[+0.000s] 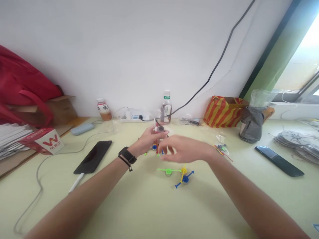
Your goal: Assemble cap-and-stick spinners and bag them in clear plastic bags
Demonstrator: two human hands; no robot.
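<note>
My left hand point(149, 136), with a black watch point(127, 155) on its wrist, is closed around a small piece with a white pointed part point(155, 123) and a dark round part point(161, 128); its exact kind is unclear. Close beside it on the right, my right hand point(183, 148) is slightly blurred, its curled fingers apart with no object visible between them. Below the hands, small red, blue and green plastic parts point(155, 147) are partly hidden by my fingers. Nearer me lie a green pointer-like part point(168, 171), a yellow one point(183, 171) and a blue arrow-shaped one point(185, 179), touching or overlapping.
Phones lie left point(93, 156) and right point(279, 161). A dark drink bottle point(166, 108) and a power strip point(136, 117) stand by the wall. Coloured bits point(222, 149) lie right of my hand. Farther right are a striped bag point(220, 112) and a grey bag point(251, 124).
</note>
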